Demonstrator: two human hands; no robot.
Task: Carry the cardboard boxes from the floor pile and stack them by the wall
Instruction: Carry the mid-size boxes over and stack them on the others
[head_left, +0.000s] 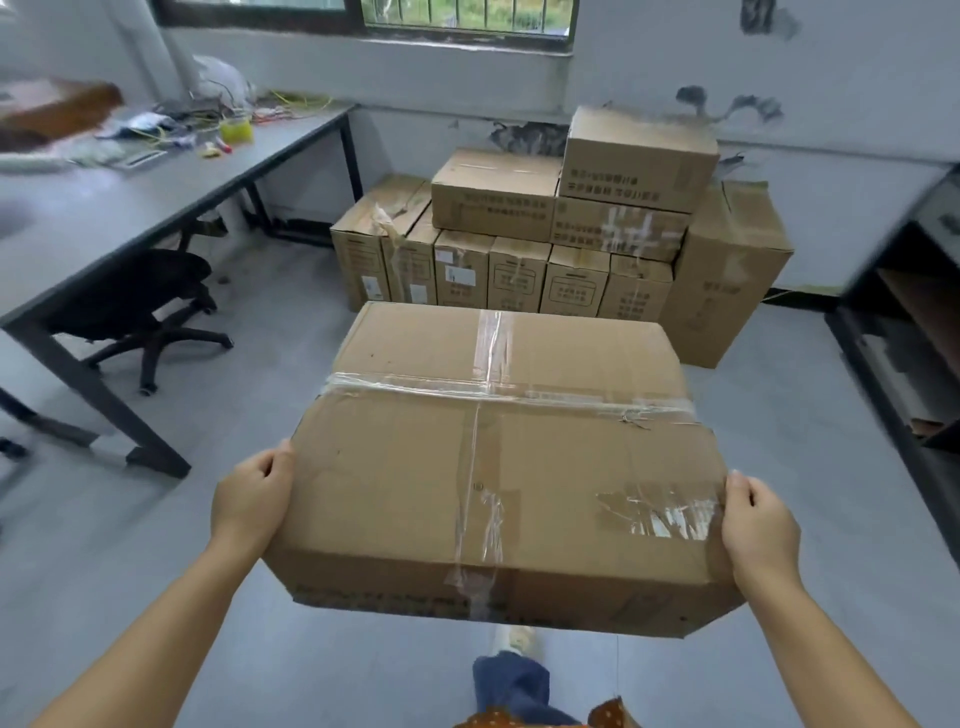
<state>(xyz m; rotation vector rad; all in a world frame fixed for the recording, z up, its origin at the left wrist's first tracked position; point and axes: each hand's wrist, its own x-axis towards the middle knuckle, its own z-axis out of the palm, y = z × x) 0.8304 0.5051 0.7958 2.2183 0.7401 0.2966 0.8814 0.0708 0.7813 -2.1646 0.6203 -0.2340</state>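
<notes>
Left hand grips the left end of the carried box, fingers curled round the side edge, thumb up at the top edge. Right hand does the same on the right end, fingers curled over the edge, thumb on top. Both forearms bare, reaching forward from the bottom corners.

Carried box is large, brown cardboard, held up off the floor in the middle of the view, long side across. Clear tape runs crosswise over its top and down the near face; torn tape patch near the right hand. Printed text along the bottom of the near face, too blurred to read.

Below the box a leg in blue jeans and a shoe tip show, plus a bit of orange patterned cloth at the bottom edge.

Ahead, against the wall, the box stack: a row of narrow upright boxes on the floor, wider boxes laid on top in two levels, a tall box at the right end. Carried box is apart from the stack, nearer the camera.

Left: grey worktop on black legs, cluttered at the far end with cables, a yellow container and small items. Black office chair tucked under it. Right: dark shelf unit, partly cut off. Barred window above the wall.
</notes>
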